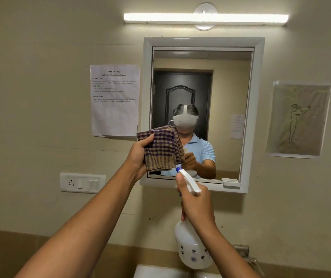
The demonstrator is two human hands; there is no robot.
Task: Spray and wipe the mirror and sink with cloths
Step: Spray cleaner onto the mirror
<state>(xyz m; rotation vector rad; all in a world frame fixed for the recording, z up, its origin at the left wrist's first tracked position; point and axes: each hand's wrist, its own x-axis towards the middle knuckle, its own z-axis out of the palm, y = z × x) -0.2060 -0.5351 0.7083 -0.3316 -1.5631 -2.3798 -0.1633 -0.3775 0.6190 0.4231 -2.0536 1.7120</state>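
The mirror (220,81), in a white frame on the wall, hangs at about 12 o'clock, and against its lower left corner the left hand (138,155) keeps a closed grip on a folded purple-and-tan checked cloth (159,148). At 6 o'clock from the cloth the right hand (197,205) grips the neck of a white spray bottle (192,249) with dark flower prints, its blue nozzle toward the glass. At 9 o'clock of the mirror a taped sheet (114,100) reads "TASK ID: 3062, Bathroom Countertop Cleaning"; smaller lines blur.
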